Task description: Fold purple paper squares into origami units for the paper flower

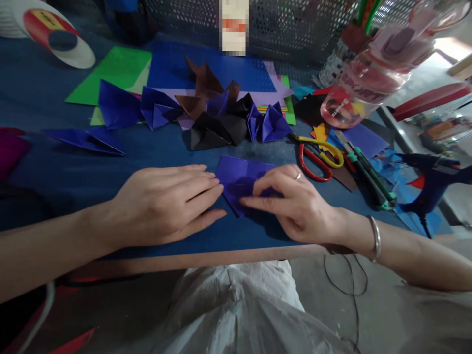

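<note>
A small purple sheet of paper (239,179) lies on the blue tabletop between my hands, its lower part narrowing to a point. My left hand (171,204) lies flat with fingers stretched out, the fingertips at the paper's left edge. My right hand (295,201) rests over the paper's right part; its index finger presses near the lower point and the other fingers are bent. Whether the right fingers pinch a paper edge is hidden. Behind the paper stand folded purple pieces (157,108), a black one (217,130) and a brown one (204,86).
Yellow-and-red scissors (319,157), a green cutter (372,179) and a glue gun (431,182) lie on the right. A pink bottle (365,78) stands behind them. Green (114,73) and blue sheets (173,69) lie at the back, before a perforated metal panel (280,24).
</note>
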A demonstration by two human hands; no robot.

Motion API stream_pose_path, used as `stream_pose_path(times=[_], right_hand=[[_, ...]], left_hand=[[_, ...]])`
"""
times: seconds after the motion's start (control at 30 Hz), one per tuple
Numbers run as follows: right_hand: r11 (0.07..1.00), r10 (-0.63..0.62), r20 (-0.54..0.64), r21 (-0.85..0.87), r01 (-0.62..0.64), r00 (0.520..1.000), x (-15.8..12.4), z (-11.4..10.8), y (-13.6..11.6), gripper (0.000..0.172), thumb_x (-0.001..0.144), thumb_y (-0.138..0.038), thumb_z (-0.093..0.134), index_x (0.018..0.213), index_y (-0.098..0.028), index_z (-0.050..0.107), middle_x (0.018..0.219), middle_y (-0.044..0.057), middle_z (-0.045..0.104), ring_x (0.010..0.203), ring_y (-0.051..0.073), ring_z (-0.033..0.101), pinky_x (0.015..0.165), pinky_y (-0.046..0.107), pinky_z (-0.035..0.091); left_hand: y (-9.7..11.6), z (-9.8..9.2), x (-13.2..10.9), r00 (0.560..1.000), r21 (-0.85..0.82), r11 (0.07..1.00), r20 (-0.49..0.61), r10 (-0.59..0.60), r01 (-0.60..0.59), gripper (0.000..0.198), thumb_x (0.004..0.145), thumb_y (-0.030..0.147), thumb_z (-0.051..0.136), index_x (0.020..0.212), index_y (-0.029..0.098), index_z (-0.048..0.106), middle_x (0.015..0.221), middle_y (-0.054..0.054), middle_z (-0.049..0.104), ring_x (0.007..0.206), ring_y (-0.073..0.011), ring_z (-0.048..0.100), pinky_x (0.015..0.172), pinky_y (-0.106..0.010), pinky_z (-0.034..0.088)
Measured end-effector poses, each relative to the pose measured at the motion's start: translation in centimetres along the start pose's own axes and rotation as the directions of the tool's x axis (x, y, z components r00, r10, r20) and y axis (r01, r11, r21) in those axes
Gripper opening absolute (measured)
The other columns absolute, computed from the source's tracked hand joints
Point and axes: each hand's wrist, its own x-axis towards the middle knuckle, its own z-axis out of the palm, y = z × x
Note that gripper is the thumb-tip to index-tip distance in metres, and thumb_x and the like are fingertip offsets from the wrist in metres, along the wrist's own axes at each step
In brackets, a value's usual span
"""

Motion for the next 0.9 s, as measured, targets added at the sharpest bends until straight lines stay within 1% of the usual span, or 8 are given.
stream_pose_path(times=[0.1, 0.2, 0.43, 0.6, 0.67, 0.73, 0.8, 0.9], right_hand=[[0.98, 0.15, -0.093, -0.119, -0.161, 0.984, 0.0, -0.2, 1.3, 0.055, 0.094, 0.003, 0.045, 0.14, -0.02, 0.064, 0.13, 0.014, 0.065, 0.115, 0.028, 0.061, 0.095, 0.048, 0.049], [0.968, 0.174, -0.128, -0.158, -0.193, 0.976, 0.0, -0.1, 2.8, 0.052, 0.095, 0.003, 0.044, 0.136, -0.021, 0.065, 0.131, 0.016, 0.064, 0.116, 0.029, 0.061, 0.096, 0.05, 0.05], [0.981, 0.011, -0.163, -0.19, -0.042, 0.986, 0.4, -0.5, 3.9, 0.019, 0.103, -0.011, 0.062, 0.11, -0.022, 0.076, 0.115, 0.01, 0.071, 0.108, 0.025, 0.065, 0.091, 0.045, 0.057], [0.964, -0.133, -0.219, -0.255, 0.075, 0.967, 0.4, -1.0, 2.0, 0.017, 0.1, -0.008, 0.064, 0.098, -0.023, 0.072, 0.108, 0.005, 0.078, 0.11, 0.024, 0.07, 0.092, 0.041, 0.062], [0.959, -0.175, -0.187, -0.255, 0.125, 0.967, 0.3, -1.1, 1.2, 0.015, 0.103, -0.011, 0.063, 0.097, -0.022, 0.071, 0.111, 0.005, 0.081, 0.118, 0.025, 0.072, 0.095, 0.041, 0.063], [0.954, -0.225, -0.14, -0.232, 0.189, 0.964, 0.2, -1.1, 0.7, 0.016, 0.106, -0.014, 0.061, 0.097, -0.02, 0.073, 0.114, 0.005, 0.083, 0.122, 0.025, 0.073, 0.098, 0.041, 0.064], [0.951, -0.257, -0.093, -0.199, 0.235, 0.962, 0.2, -1.1, 0.3, 0.019, 0.108, -0.014, 0.059, 0.096, -0.018, 0.075, 0.113, 0.005, 0.084, 0.121, 0.023, 0.076, 0.1, 0.039, 0.065], [0.941, -0.294, -0.031, -0.188, 0.283, 0.955, 0.3, -1.3, -0.3, 0.027, 0.11, -0.013, 0.054, 0.096, -0.015, 0.077, 0.111, 0.005, 0.085, 0.119, 0.021, 0.078, 0.101, 0.034, 0.067]], left_hand=[[0.0, 0.2, -0.2, 1.0, 0.002, 1.0, -0.003, 0.002, -0.002, 0.024, 0.103, 0.029, 0.068, 0.117, 0.009, 0.071, 0.107, -0.009, 0.083, 0.097, -0.0249, 0.081, 0.096, -0.04, 0.068], [-0.1, 0.2, 0.1, 1.0, 0.004, 1.0, -0.022, 0.008, -0.008, 0.024, 0.103, 0.03, 0.067, 0.116, 0.01, 0.071, 0.106, -0.009, 0.083, 0.095, -0.0261, 0.082, 0.092, -0.041, 0.069], [0.3, -0.4, 0.8, 0.999, 0.029, 0.999, -0.023, -0.029, 0.03, 0.025, 0.106, 0.034, 0.062, 0.11, 0.012, 0.073, 0.101, -0.011, 0.084, 0.094, -0.0285, 0.083, 0.083, -0.038, 0.069], [0.7, -0.7, 0.7, 1.0, 0.007, 1.0, -0.019, -0.001, 0.001, 0.049, 0.104, 0.056, 0.062, 0.114, 0.01, 0.073, 0.103, -0.012, 0.082, 0.096, -0.0281, 0.081, 0.075, -0.037, 0.067], [0.6, -0.4, 0.3, 1.0, -0.012, 0.999, -0.011, 0.029, -0.03, 0.037, 0.105, 0.045, 0.063, 0.116, 0.012, 0.072, 0.102, -0.008, 0.082, 0.096, -0.0259, 0.079, 0.074, -0.035, 0.065], [0.5, 0.1, -0.3, 1.0, -0.028, 0.999, -0.001, 0.021, -0.021, 0.022, 0.107, 0.026, 0.056, 0.12, 0.016, 0.072, 0.105, -0.005, 0.081, 0.1, -0.024, 0.078, 0.076, -0.034, 0.063], [0.4, 0.6, -0.8, 1.0, -0.034, 0.999, 0.013, -0.017, 0.018, 0.03, 0.107, 0.014, 0.047, 0.124, 0.019, 0.071, 0.112, -0.005, 0.081, 0.107, -0.0239, 0.077, 0.08, -0.035, 0.063], [0.2, 0.9, -1.0, 0.998, -0.035, 0.998, 0.041, -0.045, 0.046, 0.035, 0.107, 0.01, 0.043, 0.126, 0.018, 0.071, 0.119, -0.007, 0.08, 0.112, -0.0261, 0.075, 0.084, -0.036, 0.064]])
